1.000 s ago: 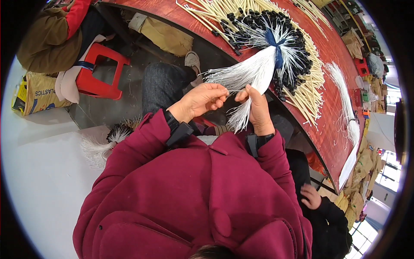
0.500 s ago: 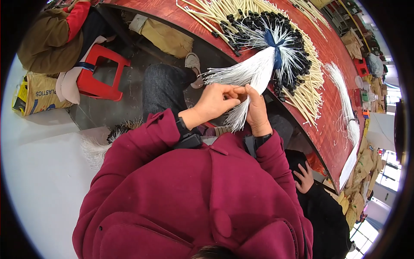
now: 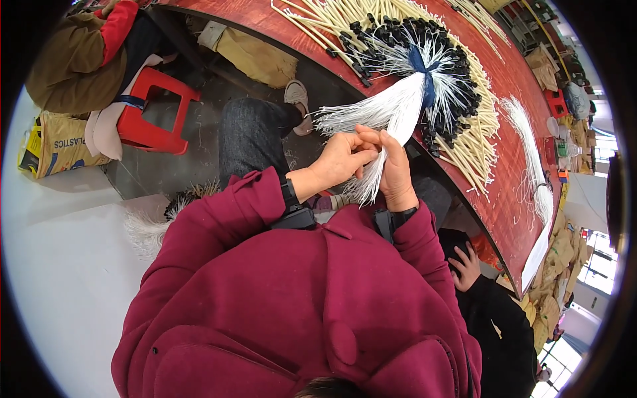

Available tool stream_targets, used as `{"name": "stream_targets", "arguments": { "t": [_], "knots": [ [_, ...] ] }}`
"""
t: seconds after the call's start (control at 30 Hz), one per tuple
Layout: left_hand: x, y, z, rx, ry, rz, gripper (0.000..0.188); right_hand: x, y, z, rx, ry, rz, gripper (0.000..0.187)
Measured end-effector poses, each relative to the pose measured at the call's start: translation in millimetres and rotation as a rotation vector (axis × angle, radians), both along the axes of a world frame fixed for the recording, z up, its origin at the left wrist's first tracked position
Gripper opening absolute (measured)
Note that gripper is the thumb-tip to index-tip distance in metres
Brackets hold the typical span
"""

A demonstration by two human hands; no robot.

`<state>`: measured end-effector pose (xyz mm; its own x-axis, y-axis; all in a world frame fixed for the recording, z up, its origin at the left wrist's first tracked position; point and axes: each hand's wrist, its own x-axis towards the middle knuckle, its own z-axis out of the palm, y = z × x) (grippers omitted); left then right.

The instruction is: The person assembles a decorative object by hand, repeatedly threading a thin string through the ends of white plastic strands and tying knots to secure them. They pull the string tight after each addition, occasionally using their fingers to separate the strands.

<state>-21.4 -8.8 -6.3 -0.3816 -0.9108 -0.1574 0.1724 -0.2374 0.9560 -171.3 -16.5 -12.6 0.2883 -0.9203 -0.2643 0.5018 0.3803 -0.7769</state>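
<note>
A large bundle of thin white strings [image 3: 381,106] hangs over the table's near edge toward me. A dark blue cloth tie [image 3: 426,74] gathers it, and beyond the tie the strings fan out to black end pieces [image 3: 464,99] on pale cream sticks [image 3: 481,142]. My right hand [image 3: 397,178] is closed around a lock of the strings, whose loose ends hang below the fingers. Against it from the left, my left hand [image 3: 340,159] is closed in a pinch at the strings. What its fingertips grip is partly hidden.
The red table [image 3: 507,179] carries another white string bundle [image 3: 531,149] at right. A red stool [image 3: 156,109] stands at left beside a seated person [image 3: 79,60]. Another person's hand [image 3: 468,268] shows at lower right. More string [image 3: 149,232] lies low at left.
My left hand has shifted a little right, its fingers now overlapping the right hand's more. My right hand and the bundle stay nearly in place.
</note>
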Motion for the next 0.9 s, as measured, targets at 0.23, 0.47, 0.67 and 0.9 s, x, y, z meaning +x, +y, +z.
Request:
{"name": "stream_targets", "arguments": {
  "t": [0.23, 0.47, 0.67, 0.9],
  "knots": [
    [3, 0, 0, 0.156, 0.035, -0.073, 0.017, 0, 1, 7, 0.042, -0.039, 0.043, 0.042],
    [-1, 0, 1, 0.306, 0.142, -0.074, 0.016, 0, 1, -2, -0.022, -0.039, 0.012, 0.044],
    [11, 1, -2, 0.423, 0.288, -0.086, 0.012, 2, 1, 1, -0.037, 0.009, 0.001, 0.042],
    [50, 15, 3, 0.270, 0.090, -0.197, 0.009, 3, -1, 7, -0.215, 0.313, -0.004, 0.039]
  ]
}}
